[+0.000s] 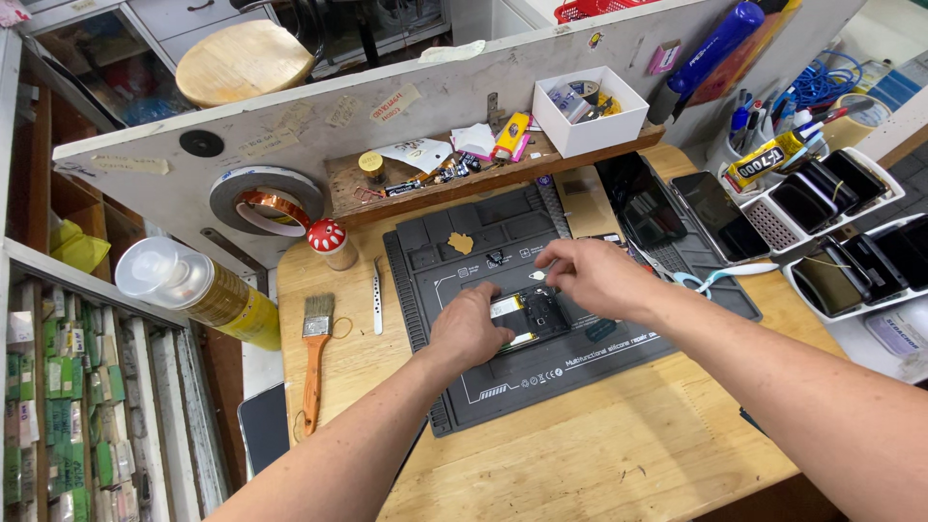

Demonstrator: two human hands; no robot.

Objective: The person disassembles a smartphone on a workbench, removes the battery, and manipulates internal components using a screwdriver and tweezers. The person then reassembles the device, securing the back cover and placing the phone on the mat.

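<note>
A person is working over an opened phone (527,317) lying on a dark rubber mat (503,290) at the centre of the frame, on a wooden workbench (580,454). The left hand (471,329) is pressing down on the phone's left end, fingers curled over its edge and holding it flat against the mat. The right hand (592,275) is hovering just above the phone's upper right corner, thumb and forefinger pinched together on something too small to make out.

Left of the mat, tweezers (377,295) are lying beside a paintbrush (315,362) with an orange handle. A small red mushroom-shaped figure (329,240) is standing near the mat's upper left corner, with a roll of amber tape (266,201) leaning behind it against the grey partition (290,116). A white box (590,111) is sitting on a wooden shelf (435,179) in the upper middle. To the right, scissors (710,278) with pale blue handles are lying by several dark phones, some standing in white trays (841,261) at the right edge.
</note>
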